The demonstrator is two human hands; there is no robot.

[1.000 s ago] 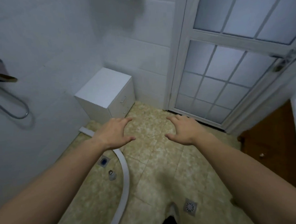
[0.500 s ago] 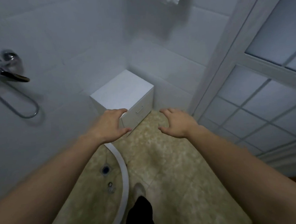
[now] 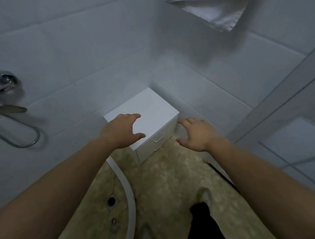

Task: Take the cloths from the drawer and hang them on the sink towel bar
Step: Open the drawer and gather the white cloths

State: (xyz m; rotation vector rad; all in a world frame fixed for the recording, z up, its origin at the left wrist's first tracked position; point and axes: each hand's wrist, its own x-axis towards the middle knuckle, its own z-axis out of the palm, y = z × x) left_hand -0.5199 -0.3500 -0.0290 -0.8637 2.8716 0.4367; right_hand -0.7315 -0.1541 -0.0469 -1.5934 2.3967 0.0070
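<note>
A small white drawer cabinet (image 3: 152, 108) stands in the corner of the tiled bathroom, its two drawers (image 3: 158, 138) closed, each with a thin metal handle. My left hand (image 3: 121, 130) hovers over the cabinet's front left edge, fingers spread and holding nothing. My right hand (image 3: 195, 133) is held out just right of the cabinet front, also spread and holding nothing. No cloths from the drawer are visible. A white towel (image 3: 218, 8) hangs high on the wall at the top right.
A chrome shower tap with a looped hose (image 3: 8, 112) is on the left wall. A curved white floor strip (image 3: 127, 190) runs across the beige tiles beside a floor drain (image 3: 111, 201). A frosted glass door (image 3: 290, 134) is on the right. My dark-trousered leg (image 3: 202, 219) shows below.
I have moved closer to the cabinet and the view has turned left. Both hands now reach the cabinet, the left one over its top; the wooden door and most of the glass door have left view.
</note>
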